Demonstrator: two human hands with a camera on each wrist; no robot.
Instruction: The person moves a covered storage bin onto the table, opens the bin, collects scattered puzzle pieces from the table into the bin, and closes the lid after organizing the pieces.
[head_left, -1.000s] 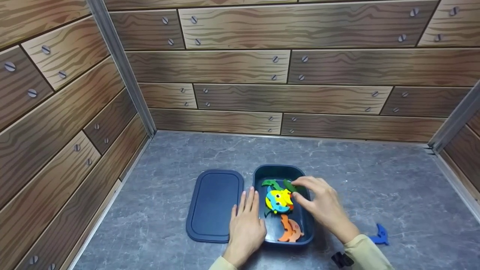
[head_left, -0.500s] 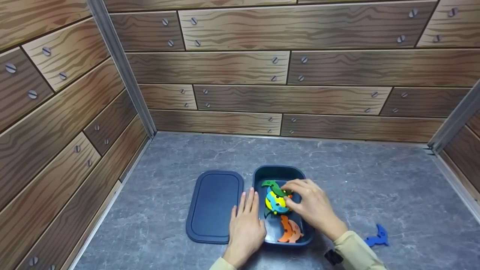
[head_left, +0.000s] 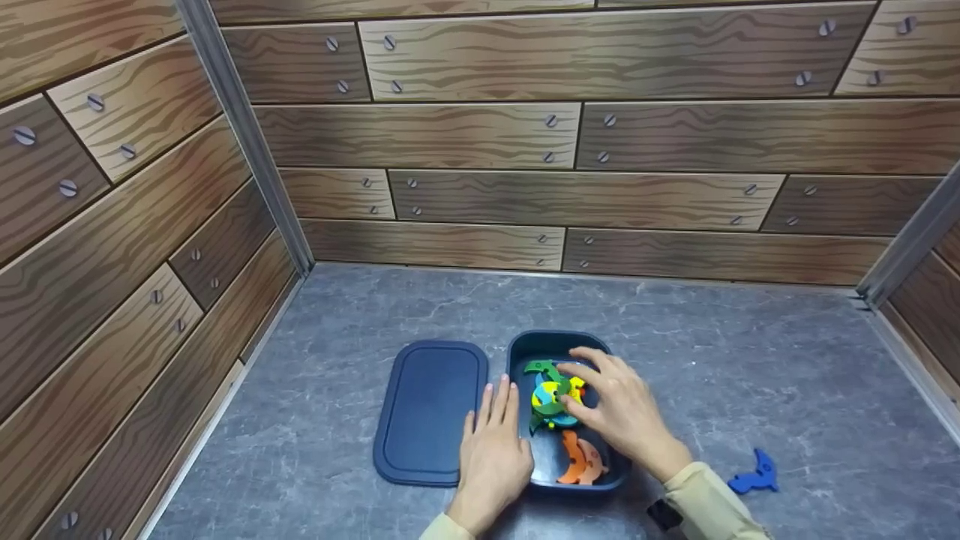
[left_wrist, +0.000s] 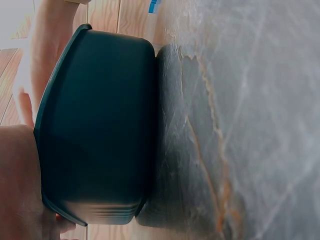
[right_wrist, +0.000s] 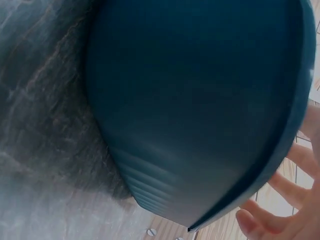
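My left hand [head_left: 495, 457] lies with straight fingers along the left rim of a dark blue plastic box [head_left: 559, 334]. My right hand [head_left: 622, 409] hovers over the right side of the box, fingers spread and bent slightly. Beneath its thumb, a dark green crescent-like piece [head_left: 550, 409] rests on a stack of yellow and light blue pieces. A brighter green piece [head_left: 541, 367] sits behind that stack. Nearer the front are an orange piece [head_left: 571, 459] and a peach one [head_left: 592, 459]. Both wrist views mostly show the outer wall of the box [left_wrist: 100, 120], hiding its contents.
A flat dark blue lid [head_left: 431, 420] lies left of the box. One blue crescent-like piece [head_left: 756, 474] is on the grey marbled table [head_left: 795, 360] to the right. Wood-patterned walls [head_left: 480, 135] enclose the back and sides.
My right hand has carried the dark green piece leftward onto the stack and let it go, and its fingers have spread. The left hand has stayed in place.
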